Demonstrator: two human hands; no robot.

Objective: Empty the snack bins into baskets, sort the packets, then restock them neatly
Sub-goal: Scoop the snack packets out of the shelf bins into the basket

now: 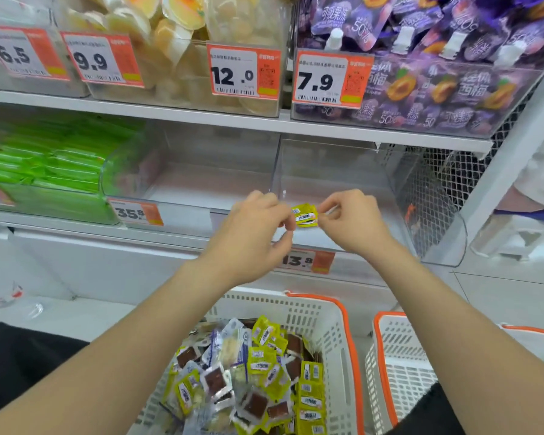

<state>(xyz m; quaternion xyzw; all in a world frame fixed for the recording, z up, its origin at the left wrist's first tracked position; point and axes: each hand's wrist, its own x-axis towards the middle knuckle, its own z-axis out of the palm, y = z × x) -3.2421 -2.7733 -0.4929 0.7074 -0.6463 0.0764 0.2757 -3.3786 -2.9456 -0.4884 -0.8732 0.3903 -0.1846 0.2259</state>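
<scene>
Hands meet at the front lip of the right-hand clear bin [336, 171], with a small stack of yellow packets [305, 216] pinched between them. The left hand [252, 227] has its fingers curled, its thumb and fingertips closed on the left edge of the stack. The right hand [349, 221] nips the right edge between thumb and forefinger, its other fingers folded in behind. The stack lies roughly flat, printed labels facing up, level with the knuckles of both hands and just above the orange price tag [308, 261] reading 13.8 on the front of that bin. A second clear bin [208, 171] stands just to the left on the same shelf, and beyond it are stacked green packets [44, 161]. Below the forearms sits a white basket [327, 312] with an orange rim. It holds a loose heap of mixed packets [248, 372]: yellow ones like those in the hands, clear ones with brown squares and some with blue print. Another white basket [396, 356] stands just to its right. On the shelf above, purple pouches [437, 89] with white spouts fill a bin directly over the hands.
</scene>
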